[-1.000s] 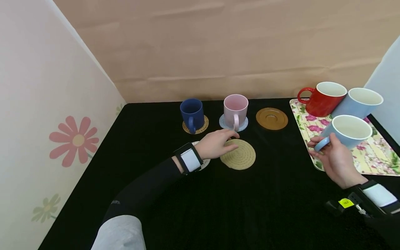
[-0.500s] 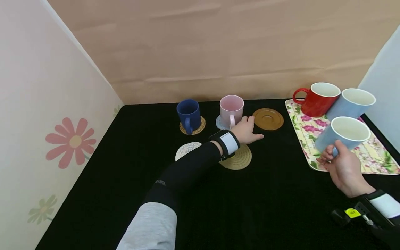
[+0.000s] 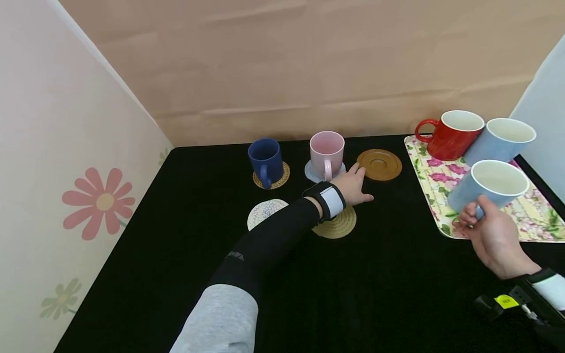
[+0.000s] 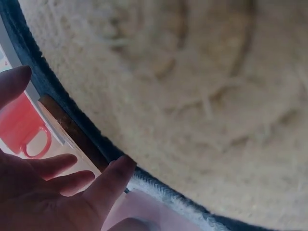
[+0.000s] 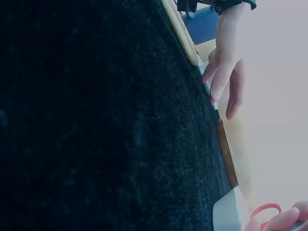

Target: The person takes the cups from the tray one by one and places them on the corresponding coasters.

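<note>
In the head view my left hand [image 3: 350, 187] has its fingers spread, with fingertips at the near left edge of the brown wooden coaster [image 3: 379, 165]; whether they touch it I cannot tell. Under the wrist lies a woven straw coaster [image 3: 337, 226], partly hidden, which fills much of the left wrist view. My right hand [image 3: 496, 235] grips the handle of a light blue mug [image 3: 474, 189], tilted over the floral tray [image 3: 547, 225]. A red mug [image 3: 454, 135] and a second light blue mug [image 3: 503, 139] lean together at the tray's back.
A dark blue mug [image 3: 266, 159] stands on a brown woven coaster [image 3: 282, 181]. Right of it, a pink mug [image 3: 321, 152] stands on a pale blue coaster [image 3: 310, 171]. A white patterned coaster [image 3: 262, 212] lies partly under my left arm. Walls border the black tabletop [image 3: 198, 196].
My left hand has moved right, past the straw coaster toward the brown wooden one, then nearly stopped. My right hand has shifted slightly right, its fingers now closer round the light blue mug's handle.
</note>
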Motion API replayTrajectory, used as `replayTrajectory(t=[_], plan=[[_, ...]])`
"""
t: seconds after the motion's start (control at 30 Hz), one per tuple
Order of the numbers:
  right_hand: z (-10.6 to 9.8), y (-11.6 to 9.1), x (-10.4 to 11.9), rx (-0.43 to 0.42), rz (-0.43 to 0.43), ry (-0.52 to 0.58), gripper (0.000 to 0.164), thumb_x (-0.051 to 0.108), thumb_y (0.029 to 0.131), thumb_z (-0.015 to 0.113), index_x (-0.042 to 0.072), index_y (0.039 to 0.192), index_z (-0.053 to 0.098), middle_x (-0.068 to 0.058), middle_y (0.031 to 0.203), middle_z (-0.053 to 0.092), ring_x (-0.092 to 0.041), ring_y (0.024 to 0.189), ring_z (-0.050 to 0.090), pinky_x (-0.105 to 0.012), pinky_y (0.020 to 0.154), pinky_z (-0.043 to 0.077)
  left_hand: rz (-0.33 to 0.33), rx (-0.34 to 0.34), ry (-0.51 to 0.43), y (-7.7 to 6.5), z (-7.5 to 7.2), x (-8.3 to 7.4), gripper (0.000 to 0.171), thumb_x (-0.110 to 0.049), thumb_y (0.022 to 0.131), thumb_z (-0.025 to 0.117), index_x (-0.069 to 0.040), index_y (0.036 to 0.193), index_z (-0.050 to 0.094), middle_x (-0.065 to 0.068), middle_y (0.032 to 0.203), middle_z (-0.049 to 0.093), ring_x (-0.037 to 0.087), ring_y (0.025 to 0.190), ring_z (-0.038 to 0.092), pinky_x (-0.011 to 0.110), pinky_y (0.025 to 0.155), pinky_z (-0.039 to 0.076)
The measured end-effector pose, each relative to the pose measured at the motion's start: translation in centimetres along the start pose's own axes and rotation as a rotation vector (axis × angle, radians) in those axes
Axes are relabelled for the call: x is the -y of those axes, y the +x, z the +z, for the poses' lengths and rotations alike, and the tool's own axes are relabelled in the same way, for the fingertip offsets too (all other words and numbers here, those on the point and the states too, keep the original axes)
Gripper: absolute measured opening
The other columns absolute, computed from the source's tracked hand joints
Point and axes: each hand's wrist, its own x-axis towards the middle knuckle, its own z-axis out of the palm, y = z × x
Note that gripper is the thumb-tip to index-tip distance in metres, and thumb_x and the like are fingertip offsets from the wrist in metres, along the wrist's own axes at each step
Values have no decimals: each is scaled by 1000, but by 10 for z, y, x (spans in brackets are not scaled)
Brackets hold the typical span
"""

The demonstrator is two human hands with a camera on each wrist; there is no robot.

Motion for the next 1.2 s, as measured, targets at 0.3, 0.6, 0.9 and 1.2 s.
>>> replayTrajectory(t=[0.3,0.6,0.9,1.2], plan=[[3,2,-2,3,-66,14,18,6,106,20,8,89,26,-7,73,20,-19,61,17,-29,60,17,2,30,66,5,0,-1,78,-62,92,52,-19,153,29,-1,159,22,15,140,29,26,112,23],[24,20,4,87,-150,-212,34,7,106,22,5,73,28,-6,70,17,-20,60,15,-32,64,15,-28,53,56,4,-4,-4,79,-63,91,53,-21,153,29,-4,159,22,14,141,28,26,112,23],[52,56,0,74,-104,-343,39,11,105,25,6,67,24,-7,64,14,-22,58,15,-31,63,33,-54,51,55,4,-1,-7,80,-66,88,54,-24,152,30,-6,158,23,16,138,31,28,111,28],[76,83,-12,72,-78,-517,44,17,106,28,7,63,26,-6,61,16,-24,59,16,-30,67,38,-59,51,49,6,1,-10,85,-69,86,55,-24,153,29,-6,159,22,16,140,29,28,111,26]])
